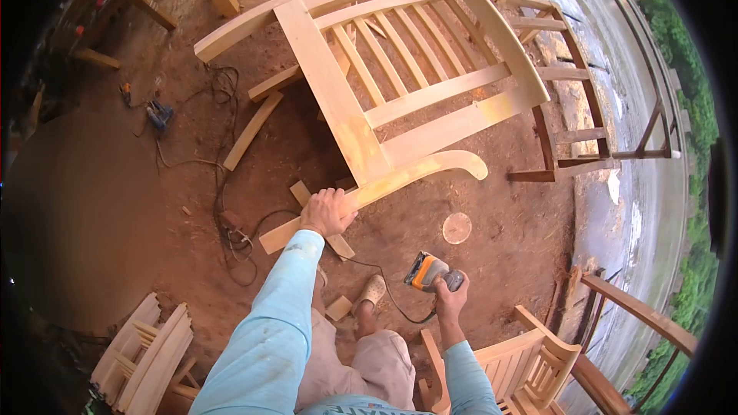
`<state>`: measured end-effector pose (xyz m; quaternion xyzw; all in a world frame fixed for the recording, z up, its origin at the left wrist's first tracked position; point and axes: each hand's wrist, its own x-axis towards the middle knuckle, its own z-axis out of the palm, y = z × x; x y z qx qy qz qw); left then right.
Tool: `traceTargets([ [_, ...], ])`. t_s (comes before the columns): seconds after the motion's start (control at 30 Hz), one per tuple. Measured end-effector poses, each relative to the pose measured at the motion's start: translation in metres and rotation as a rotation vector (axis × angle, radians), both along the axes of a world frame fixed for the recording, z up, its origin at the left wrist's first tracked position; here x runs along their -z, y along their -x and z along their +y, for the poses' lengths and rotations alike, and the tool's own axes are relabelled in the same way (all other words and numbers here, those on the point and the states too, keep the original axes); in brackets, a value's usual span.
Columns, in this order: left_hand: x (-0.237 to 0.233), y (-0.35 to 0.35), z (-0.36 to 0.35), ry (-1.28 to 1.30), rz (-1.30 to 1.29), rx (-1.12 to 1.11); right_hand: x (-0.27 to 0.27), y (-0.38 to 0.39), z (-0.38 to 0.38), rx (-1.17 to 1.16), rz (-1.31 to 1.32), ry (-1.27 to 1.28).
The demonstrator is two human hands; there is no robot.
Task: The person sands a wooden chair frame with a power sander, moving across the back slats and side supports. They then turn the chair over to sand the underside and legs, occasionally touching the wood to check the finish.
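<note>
A pale wooden chair frame (330, 84) with a slatted section lies tipped over in front of me. My left hand (327, 211) is wrapped over the near wooden rail, by the end of its curved armrest (419, 170). Held low at my right side is an orange and grey power sander (432, 271), with my right hand (450, 292) closed round its rear grip. The sander is apart from the wood, and a dark cord runs from it toward the left. Beneath the frame, loose wooden pieces (254, 131) lie on the ground.
Tangled cords (223, 184) and a blue power tool (159, 115) lie on the dirt floor at left. Slatted wooden parts (142, 353) are stacked at lower left. A small wooden chair (530, 361) stands at lower right, a darker frame (573, 84) at upper right. A round wooden disc (457, 228) lies ahead.
</note>
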<state>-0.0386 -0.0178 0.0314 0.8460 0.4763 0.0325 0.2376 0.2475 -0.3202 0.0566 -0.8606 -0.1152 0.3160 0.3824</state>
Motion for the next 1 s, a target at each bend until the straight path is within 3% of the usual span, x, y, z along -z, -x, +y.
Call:
traceTargets([
  [0.3,0.005,0.004,0.002,0.009,-0.102,0.004,-0.040,0.032,0.056,0.066,-0.034,0.028],
  [0.5,0.008,0.007,0.006,0.063,-0.132,-0.017,-0.078,0.054,0.091,-0.016,-0.137,-0.027],
  [0.73,0.001,0.006,0.008,0.092,-0.172,-0.042,-0.143,0.025,0.160,-0.264,-0.405,-0.111],
  [0.93,-0.008,0.001,0.010,0.122,-0.136,-0.031,-0.156,-0.006,0.165,-0.272,-0.526,-0.122],
  [1.0,-0.006,-0.002,0.011,0.112,-0.125,-0.039,-0.155,-0.023,0.166,-0.199,-0.422,-0.117],
])
